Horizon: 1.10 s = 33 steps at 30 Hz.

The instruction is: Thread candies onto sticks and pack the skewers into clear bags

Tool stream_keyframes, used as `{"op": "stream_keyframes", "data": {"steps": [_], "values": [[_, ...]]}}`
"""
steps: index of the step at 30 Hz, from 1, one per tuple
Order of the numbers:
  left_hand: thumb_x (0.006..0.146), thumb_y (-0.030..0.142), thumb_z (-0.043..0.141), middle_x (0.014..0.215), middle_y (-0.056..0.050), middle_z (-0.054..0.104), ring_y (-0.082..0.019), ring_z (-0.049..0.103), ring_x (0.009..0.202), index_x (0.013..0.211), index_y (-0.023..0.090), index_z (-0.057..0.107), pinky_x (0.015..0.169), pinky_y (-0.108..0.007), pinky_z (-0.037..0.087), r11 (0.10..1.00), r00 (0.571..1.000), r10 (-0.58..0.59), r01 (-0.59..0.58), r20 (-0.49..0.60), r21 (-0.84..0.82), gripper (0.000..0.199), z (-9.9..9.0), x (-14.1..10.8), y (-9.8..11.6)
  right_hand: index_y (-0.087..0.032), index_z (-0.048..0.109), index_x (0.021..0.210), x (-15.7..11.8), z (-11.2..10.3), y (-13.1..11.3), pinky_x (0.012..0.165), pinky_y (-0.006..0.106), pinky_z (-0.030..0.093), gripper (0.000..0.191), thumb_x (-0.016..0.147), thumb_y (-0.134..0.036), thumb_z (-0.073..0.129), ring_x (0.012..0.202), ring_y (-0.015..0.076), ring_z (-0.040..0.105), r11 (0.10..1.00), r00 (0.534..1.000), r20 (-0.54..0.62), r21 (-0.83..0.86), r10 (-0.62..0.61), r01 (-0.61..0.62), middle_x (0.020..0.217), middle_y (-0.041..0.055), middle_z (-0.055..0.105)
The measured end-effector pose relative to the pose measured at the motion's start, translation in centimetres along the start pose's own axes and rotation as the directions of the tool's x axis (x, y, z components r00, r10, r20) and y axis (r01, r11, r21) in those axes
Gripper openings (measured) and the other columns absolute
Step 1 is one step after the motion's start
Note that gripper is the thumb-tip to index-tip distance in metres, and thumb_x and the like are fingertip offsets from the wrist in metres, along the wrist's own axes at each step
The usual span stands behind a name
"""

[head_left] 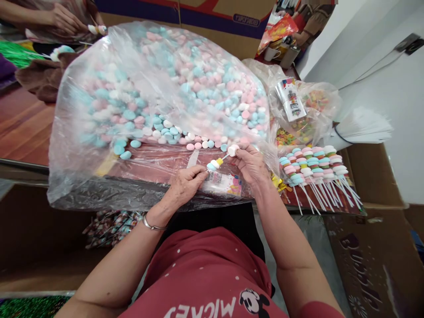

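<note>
"Where is the candy skewer [219,161]?"

"Above the counter [24,132], between the left hand [188,182], closed on its near end, and the right hand [251,164], pinching a white candy [232,150] at the far tip."

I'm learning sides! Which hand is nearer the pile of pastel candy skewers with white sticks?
Right. The right hand is left of the skewer pile; the left hand, farther left.

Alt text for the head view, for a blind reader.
A person's left hand holds a stick threaded with blue, white and yellow sweets, while the right hand pinches a white sweet at its far end. Beyond lies a large see-through bag of pastel sweets; loaded sticks lie to the right.
</note>
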<state>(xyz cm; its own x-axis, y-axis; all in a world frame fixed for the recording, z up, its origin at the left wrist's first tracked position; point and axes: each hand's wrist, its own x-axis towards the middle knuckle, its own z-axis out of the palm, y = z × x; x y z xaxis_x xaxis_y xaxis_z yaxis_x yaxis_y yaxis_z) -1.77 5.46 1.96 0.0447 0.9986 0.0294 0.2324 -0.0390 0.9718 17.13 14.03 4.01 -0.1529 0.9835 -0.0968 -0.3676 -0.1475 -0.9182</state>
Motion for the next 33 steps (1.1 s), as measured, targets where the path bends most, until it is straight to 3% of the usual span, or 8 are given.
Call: {"op": "stream_keyframes", "data": {"steps": [11,15,17,19,22,28,33], "values": [[0.083,0.038,0.055,0.051,0.006,0.046,-0.011,0.04,0.051,0.072,0.017,0.065,0.053,-0.024,0.032,0.999,0.999,-0.032,0.032,0.008,0.002,0.025,0.0,0.1,0.1,-0.019,0.067,0.079,-1.0,0.4,0.1,0.063,0.027,0.057,0.034,0.058,-0.038,0.087,0.062,0.0122,0.065,0.991,0.996,0.071,-0.118,-0.056,0.064,0.07,-0.0025,0.071],[0.082,0.038,0.056,0.05,0.006,0.045,-0.011,0.04,0.051,0.072,0.018,0.065,0.052,-0.024,0.031,0.999,0.999,-0.033,0.033,-0.003,0.013,0.025,0.1,0.1,0.1,-0.02,0.067,0.083,-1.5,0.7,0.8,0.067,0.028,0.057,0.033,0.066,-0.045,0.083,0.066,0.013,0.066,0.957,0.985,0.089,-0.238,-0.147,0.165,0.074,-0.0021,0.072],[0.082,0.038,0.055,0.05,0.006,0.046,-0.011,0.041,0.051,0.072,0.018,0.065,0.052,-0.024,0.032,1.0,1.0,-0.023,0.023,-0.016,0.013,0.025,0.1,0.1,0.0,-0.022,0.067,0.086,-1.9,0.8,1.3,0.069,0.028,0.056,0.029,0.075,-0.046,0.076,0.069,0.0134,0.066,0.892,0.962,0.079,-0.362,-0.26,0.271,0.076,-0.0018,0.071],[0.083,0.038,0.055,0.05,0.005,0.046,-0.011,0.041,0.051,0.07,0.018,0.064,0.052,-0.024,0.032,1.0,1.0,-0.009,0.009,-0.025,0.002,0.025,0.2,0.1,0.0,-0.022,0.068,0.093,-2.2,0.9,1.7,0.073,0.028,0.054,0.024,0.083,-0.045,0.068,0.074,0.0141,0.067,0.771,0.918,0.099,-0.514,-0.383,0.377,0.082,-0.0006,0.072],[0.082,0.037,0.055,0.049,0.006,0.045,-0.011,0.04,0.05,0.068,0.018,0.062,0.051,-0.024,0.032,1.0,0.999,0.003,-0.004,-0.037,-0.014,0.025,0.2,0.0,-0.1,-0.023,0.067,0.101,-2.6,0.9,2.2,0.076,0.028,0.053,0.024,0.09,-0.042,0.058,0.08,0.0149,0.066,0.599,0.867,0.152,-0.666,-0.475,0.445,0.092,0.0012,0.072],[0.083,0.037,0.054,0.048,0.006,0.048,-0.011,0.042,0.049,0.069,0.019,0.061,0.051,-0.024,0.034,1.0,0.999,0.0,0.0,-0.046,-0.013,0.024,0.2,-0.1,0.0,-0.022,0.064,0.105,-3.3,1.3,2.2,0.072,0.026,0.051,0.025,0.094,-0.039,0.051,0.075,0.015,0.064,0.475,0.838,0.154,-0.763,-0.524,0.438,0.089,0.0015,0.071],[0.083,0.037,0.054,0.05,0.006,0.047,-0.011,0.041,0.05,0.068,0.019,0.059,0.052,-0.024,0.034,1.0,0.999,0.004,-0.005,-0.04,-0.026,0.024,0.2,-0.2,-0.1,-0.025,0.066,0.111,-3.7,1.6,1.7,0.086,0.03,0.052,0.025,0.095,-0.034,0.049,0.089,0.0185,0.067,0.404,0.836,0.226,-0.793,-0.5,0.456,0.103,0.0049,0.073]]}}
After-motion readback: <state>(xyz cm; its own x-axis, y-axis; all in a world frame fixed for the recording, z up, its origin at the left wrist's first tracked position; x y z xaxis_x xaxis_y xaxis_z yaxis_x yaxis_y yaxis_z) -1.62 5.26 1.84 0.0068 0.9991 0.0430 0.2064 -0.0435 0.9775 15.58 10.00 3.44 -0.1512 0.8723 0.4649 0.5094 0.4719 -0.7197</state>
